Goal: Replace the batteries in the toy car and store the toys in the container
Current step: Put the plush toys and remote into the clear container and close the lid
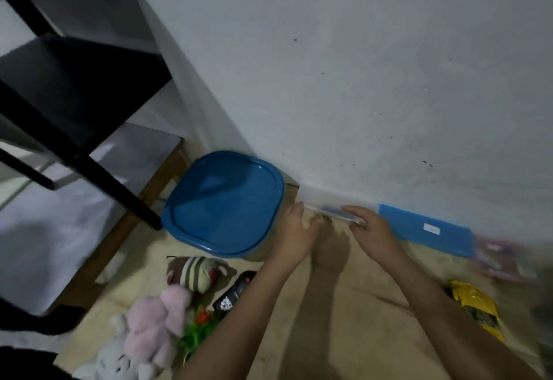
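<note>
In the head view, the fingers (356, 213) of the right hand (371, 227) are seen curled over the right end of a thin clear piece (332, 211) that lies along the foot of the wall (389, 80), just right of centre. The left hand (294, 230) is stretched nearly straight to the piece's left end, and whether it pinches the piece cannot be told through the blur. What the piece is cannot be made out (a case or a tray edge is possible). Just left of the left hand, the blue-lidded container (224, 203) is set on the floor with its lid on, and a flat blue panel (425, 230) is seen by the wall to the right. At lower left the plush toys (167, 314) are heaped, with a black toy (236, 290), judged to be the car, just beside them and well apart from both hands. A yellow packet (475, 308) lies at lower right. The step is judged to be fetching the piece from the wall. It is best lifted level by both ends and drawn clear of the wall before being turned.
</note>
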`<state>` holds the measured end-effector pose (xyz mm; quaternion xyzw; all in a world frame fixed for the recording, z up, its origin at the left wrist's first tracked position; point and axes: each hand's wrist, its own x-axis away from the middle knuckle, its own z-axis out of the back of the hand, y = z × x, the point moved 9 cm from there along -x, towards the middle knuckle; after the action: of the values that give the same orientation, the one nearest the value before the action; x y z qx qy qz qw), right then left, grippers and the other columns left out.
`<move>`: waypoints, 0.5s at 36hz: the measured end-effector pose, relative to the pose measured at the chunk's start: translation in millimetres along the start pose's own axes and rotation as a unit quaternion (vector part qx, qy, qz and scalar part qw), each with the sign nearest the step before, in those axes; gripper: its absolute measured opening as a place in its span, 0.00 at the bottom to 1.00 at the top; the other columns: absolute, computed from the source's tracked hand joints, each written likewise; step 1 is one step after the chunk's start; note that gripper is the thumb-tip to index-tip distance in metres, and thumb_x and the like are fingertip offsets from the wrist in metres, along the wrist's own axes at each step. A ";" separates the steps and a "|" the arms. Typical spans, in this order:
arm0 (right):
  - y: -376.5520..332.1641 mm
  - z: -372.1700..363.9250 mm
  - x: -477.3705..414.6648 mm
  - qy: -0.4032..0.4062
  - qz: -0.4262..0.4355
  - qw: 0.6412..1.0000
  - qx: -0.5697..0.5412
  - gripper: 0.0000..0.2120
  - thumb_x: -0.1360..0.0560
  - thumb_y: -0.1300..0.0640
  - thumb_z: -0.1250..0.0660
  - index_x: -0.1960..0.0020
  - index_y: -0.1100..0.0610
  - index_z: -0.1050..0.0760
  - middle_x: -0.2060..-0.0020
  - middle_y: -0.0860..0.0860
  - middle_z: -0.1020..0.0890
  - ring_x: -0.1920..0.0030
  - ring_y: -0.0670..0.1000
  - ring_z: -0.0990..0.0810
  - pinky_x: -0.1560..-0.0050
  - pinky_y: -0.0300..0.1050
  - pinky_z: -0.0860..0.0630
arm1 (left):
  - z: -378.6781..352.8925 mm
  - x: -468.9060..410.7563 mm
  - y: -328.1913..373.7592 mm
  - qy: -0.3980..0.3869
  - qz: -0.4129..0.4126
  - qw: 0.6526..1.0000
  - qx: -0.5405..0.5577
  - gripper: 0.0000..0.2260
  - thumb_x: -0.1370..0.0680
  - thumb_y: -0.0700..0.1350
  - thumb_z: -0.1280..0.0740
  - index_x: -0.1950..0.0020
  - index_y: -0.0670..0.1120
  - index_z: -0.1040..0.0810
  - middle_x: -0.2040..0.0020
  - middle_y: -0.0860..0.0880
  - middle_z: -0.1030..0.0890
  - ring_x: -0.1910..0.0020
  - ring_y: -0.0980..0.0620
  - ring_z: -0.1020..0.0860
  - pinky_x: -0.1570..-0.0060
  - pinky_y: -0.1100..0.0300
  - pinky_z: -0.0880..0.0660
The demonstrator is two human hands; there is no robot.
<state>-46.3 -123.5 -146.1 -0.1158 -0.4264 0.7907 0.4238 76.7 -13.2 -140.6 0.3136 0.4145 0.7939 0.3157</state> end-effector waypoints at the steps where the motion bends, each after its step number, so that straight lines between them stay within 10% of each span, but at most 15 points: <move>1: -6.8 1.4 -0.1 0.001 0.006 1.000 -0.001 0.17 0.25 0.69 0.39 0.38 0.59 0.25 0.39 0.55 0.23 0.38 0.54 0.26 0.39 0.39 0.33 | 14.5 11.1 1.5 0.018 -0.007 1.000 0.018 0.22 0.22 0.44 0.36 0.29 0.44 0.33 0.32 0.49 0.31 0.32 0.50 0.32 0.35 0.59 0.33; 7: -61.0 -9.1 -6.1 0.000 0.043 0.998 -0.044 0.13 0.25 0.68 0.38 0.43 0.60 0.23 0.44 0.54 0.20 0.42 0.52 0.23 0.43 0.38 0.32 | 130.7 73.0 -17.3 0.196 -0.074 0.969 0.129 0.18 0.21 0.42 0.36 0.32 0.50 0.30 0.37 0.57 0.27 0.37 0.65 0.29 0.38 0.72 0.33; 11: -101.9 -45.5 -1.6 -0.036 0.077 0.996 -0.028 0.13 0.24 0.66 0.38 0.42 0.57 0.23 0.43 0.52 0.21 0.42 0.48 0.25 0.42 0.38 0.32 | 188.0 94.7 -73.8 0.292 -0.020 0.947 0.131 0.21 0.23 0.44 0.33 0.32 0.50 0.32 0.33 0.52 0.30 0.35 0.60 0.31 0.32 0.59 0.34; 18: -153.2 -138.1 10.6 -0.131 0.189 0.941 0.249 0.19 0.21 0.51 0.41 0.30 0.49 0.33 0.28 0.47 0.36 0.24 0.51 0.49 0.25 0.54 0.56 | 205.2 73.8 -147.7 0.136 0.052 0.977 0.153 0.40 0.32 0.47 0.25 0.25 0.50 0.42 0.25 0.52 0.40 0.28 0.55 0.40 0.35 0.60 0.39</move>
<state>109.9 6.7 -110.1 0.0192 -0.2382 0.9452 0.2225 223.7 204.8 -155.2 0.2680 0.5534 0.7717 0.1627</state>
